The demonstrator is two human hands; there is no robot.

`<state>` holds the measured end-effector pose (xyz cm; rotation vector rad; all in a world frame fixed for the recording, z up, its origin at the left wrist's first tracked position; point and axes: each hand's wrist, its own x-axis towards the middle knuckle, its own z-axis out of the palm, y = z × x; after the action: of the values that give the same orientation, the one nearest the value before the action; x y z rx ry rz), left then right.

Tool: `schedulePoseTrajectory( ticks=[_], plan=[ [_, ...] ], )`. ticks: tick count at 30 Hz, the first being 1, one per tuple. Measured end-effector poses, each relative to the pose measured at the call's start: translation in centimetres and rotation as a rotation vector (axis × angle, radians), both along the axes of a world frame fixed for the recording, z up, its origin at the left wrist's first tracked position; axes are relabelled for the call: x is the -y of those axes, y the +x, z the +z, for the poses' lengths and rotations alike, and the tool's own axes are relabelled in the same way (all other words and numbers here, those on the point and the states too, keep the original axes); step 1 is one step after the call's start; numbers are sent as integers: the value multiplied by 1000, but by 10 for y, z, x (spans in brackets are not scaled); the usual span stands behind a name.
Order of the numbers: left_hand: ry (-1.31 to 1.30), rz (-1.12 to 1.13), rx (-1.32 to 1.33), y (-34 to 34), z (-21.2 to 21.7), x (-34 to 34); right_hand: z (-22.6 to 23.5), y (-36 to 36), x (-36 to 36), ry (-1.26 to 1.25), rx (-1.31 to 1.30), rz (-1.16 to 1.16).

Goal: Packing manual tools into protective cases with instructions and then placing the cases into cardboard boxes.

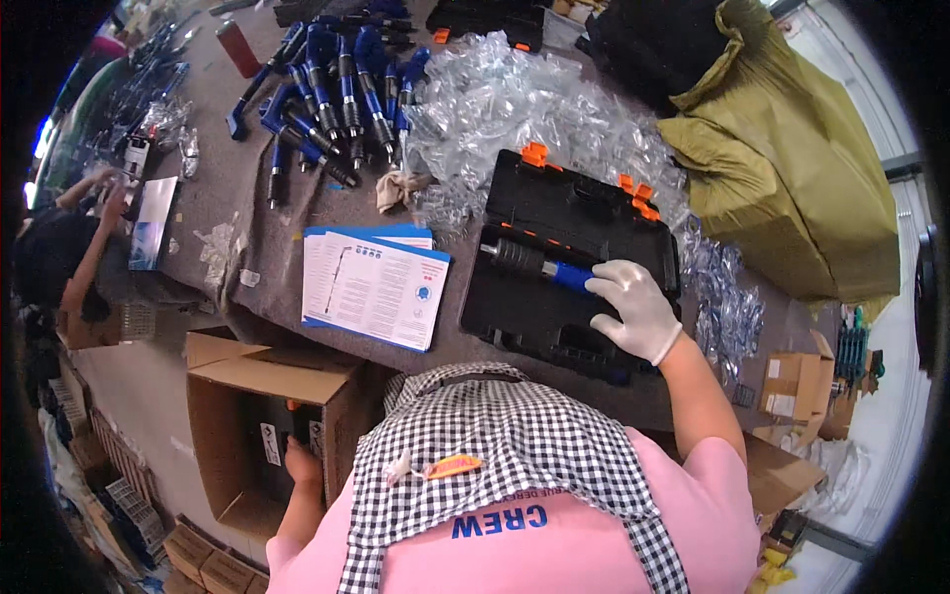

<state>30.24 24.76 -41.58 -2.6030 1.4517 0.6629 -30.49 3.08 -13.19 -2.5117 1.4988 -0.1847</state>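
An open black plastic case (510,322) with orange latches lies on the table in front of me. Inside it rests a blue-and-black handheld tool (569,275). My right hand (633,312), in a white glove, has its fingers closed over the blue end of that tool. Down at the left, my bare left hand (302,463) reaches into an open cardboard box (223,436). Its fingers, partly hidden, close on a black case (294,416) with white labels standing in the box.
Printed sheets (376,292) lie left of the open case. Beyond are a pile of blue-and-black tools (341,94), a crumpled cloth (399,190) and heaped clear plastic bags (515,109). An olive sack (782,148) stands at right. Another person's arms (89,243) work at far left.
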Motion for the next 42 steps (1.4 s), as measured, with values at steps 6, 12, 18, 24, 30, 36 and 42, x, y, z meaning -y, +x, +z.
schedulePoseTrajectory(
  ticks=[6,12,18,24,30,36,42],
  plan=[
    [6,144,-227,39,-52,-36,-7,4,-4,30,16,-57],
    [16,-114,-143,25,-13,-12,-21,-16,-24,21,2,-118],
    [-41,96,-3,26,-3,6,-25,-12,-16,28,-5,-55],
    [14,294,-14,2,8,33,-29,-22,-18,-32,11,-3],
    [-160,204,284,-31,67,50,-28,-17,-11,-77,-23,24],
    [-229,300,414,-18,-12,86,-40,-20,-11,-105,-33,33],
    [-267,223,207,-2,-11,104,-40,-30,-19,-65,-31,-2]
  ],
)
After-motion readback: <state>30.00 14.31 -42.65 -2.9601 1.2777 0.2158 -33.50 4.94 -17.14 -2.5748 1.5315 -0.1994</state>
